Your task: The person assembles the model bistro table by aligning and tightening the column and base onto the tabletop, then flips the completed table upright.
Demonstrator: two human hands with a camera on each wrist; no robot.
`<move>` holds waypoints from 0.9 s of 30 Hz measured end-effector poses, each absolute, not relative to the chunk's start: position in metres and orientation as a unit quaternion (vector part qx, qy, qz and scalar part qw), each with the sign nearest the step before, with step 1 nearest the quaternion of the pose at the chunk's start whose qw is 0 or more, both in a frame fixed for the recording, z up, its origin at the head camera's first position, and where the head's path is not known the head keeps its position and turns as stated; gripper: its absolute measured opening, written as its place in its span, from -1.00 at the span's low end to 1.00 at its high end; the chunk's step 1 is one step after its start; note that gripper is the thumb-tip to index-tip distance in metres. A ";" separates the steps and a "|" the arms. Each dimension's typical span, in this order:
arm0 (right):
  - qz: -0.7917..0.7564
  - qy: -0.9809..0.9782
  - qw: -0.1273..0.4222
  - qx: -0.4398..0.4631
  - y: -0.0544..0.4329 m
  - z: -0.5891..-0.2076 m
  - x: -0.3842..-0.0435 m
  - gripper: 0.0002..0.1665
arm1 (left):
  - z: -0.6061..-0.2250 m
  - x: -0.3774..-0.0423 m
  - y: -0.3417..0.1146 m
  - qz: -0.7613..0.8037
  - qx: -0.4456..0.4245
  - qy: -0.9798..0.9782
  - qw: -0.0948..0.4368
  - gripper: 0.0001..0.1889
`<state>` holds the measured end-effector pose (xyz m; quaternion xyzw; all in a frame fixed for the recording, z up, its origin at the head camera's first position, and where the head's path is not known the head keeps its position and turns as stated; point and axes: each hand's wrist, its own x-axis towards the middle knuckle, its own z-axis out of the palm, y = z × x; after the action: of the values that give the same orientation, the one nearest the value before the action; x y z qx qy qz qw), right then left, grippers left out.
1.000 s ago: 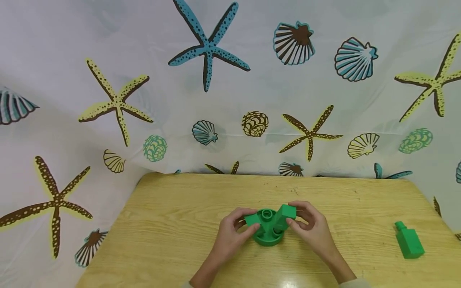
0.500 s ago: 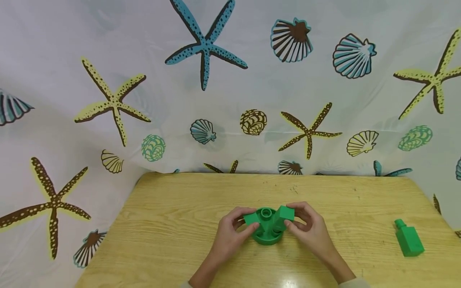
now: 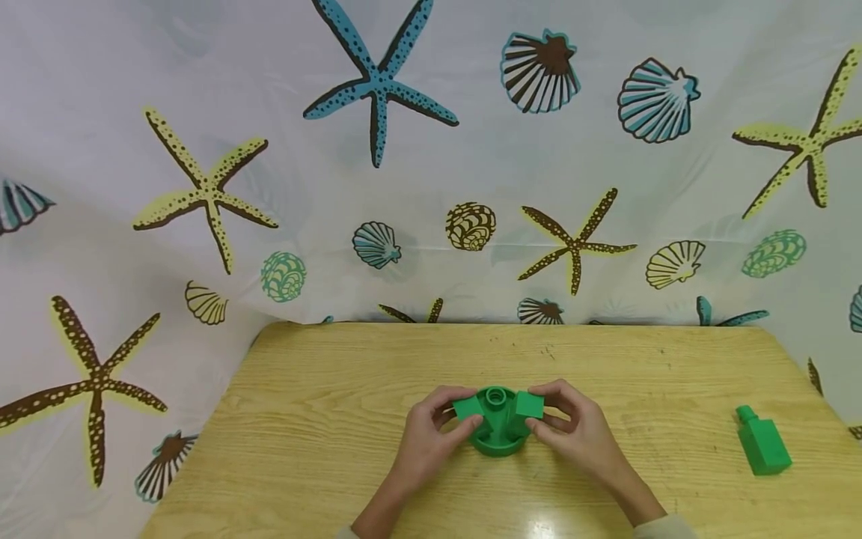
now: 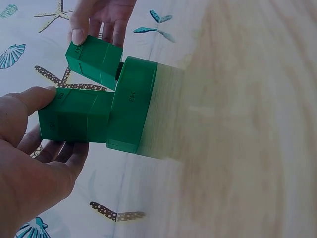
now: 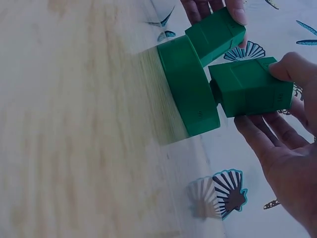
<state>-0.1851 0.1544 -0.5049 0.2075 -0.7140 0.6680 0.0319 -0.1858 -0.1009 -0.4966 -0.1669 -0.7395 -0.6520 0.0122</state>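
A round green base point(image 3: 497, 449) stands on the table, with a bare ring-shaped socket point(image 3: 496, 397) at its far side. My left hand point(image 3: 431, 438) pinches a green square block point(image 3: 468, 408) between thumb and fingers; in the left wrist view that block point(image 4: 74, 116) meets the base with no gap showing. On the right, my right hand point(image 3: 575, 427) grips a second green block point(image 3: 530, 405). The right wrist view has this block point(image 5: 252, 87) over the base point(image 5: 188, 89), a short stretch of its narrow neck point(image 5: 215, 91) visible between them.
Off to the right, a third green block point(image 3: 764, 445) lies on its side, its narrow threaded neck pointing away. The wooden tabletop point(image 3: 323, 434) ends at the back against a white cloth point(image 3: 431, 284) printed with starfish and shells.
The block in my right hand has gone from leaning to nearly upright over the base, and my right hand has shifted slightly left. My left hand keeps its grip.
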 end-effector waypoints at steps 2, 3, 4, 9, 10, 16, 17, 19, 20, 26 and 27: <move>0.666 -0.717 0.031 0.206 0.155 -0.504 -0.185 -0.58 | -0.497 -0.186 -0.101 -0.653 -0.167 -0.738 0.011 -0.61; 0.663 -0.719 0.030 0.207 0.155 -0.504 -0.185 -0.58 | -0.497 -0.186 -0.101 -0.654 -0.166 -0.738 0.010 -0.61; 0.660 -0.721 0.028 0.209 0.156 -0.504 -0.185 -0.58 | -0.497 -0.186 -0.101 -0.654 -0.166 -0.738 0.009 -0.60; 0.645 -0.727 0.008 0.237 0.162 -0.503 -0.186 -0.53 | -0.498 -0.185 -0.101 -0.657 -0.164 -0.736 0.006 -0.60; 0.644 -0.724 0.002 0.247 0.164 -0.503 -0.187 -0.52 | -0.498 -0.184 -0.101 -0.657 -0.164 -0.736 0.006 -0.60; 0.650 -0.707 -0.033 0.276 0.170 -0.502 -0.189 -0.51 | -0.499 -0.184 -0.101 -0.655 -0.165 -0.737 0.008 -0.60; 0.650 -0.706 -0.037 0.278 0.170 -0.501 -0.189 -0.51 | -0.499 -0.184 -0.101 -0.655 -0.165 -0.737 0.007 -0.60; 0.651 -0.702 -0.047 0.285 0.172 -0.500 -0.189 -0.50 | -0.498 -0.184 -0.101 -0.656 -0.165 -0.737 0.007 -0.60; 0.649 -0.701 -0.052 0.291 0.173 -0.499 -0.189 -0.49 | -0.498 -0.185 -0.101 -0.656 -0.165 -0.736 0.008 -0.60; 0.634 -0.705 -0.073 0.311 0.179 -0.494 -0.192 -0.46 | -0.498 -0.187 -0.101 -0.658 -0.166 -0.734 0.012 -0.60; 0.630 -0.709 -0.074 0.308 0.180 -0.493 -0.192 -0.46 | -0.498 -0.187 -0.101 -0.658 -0.166 -0.735 0.012 -0.60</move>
<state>-0.1921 0.1796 -0.4934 0.3079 -0.7089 0.6303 -0.0738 -0.1872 -0.1009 -0.4983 -0.1662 -0.7346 -0.6577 0.0116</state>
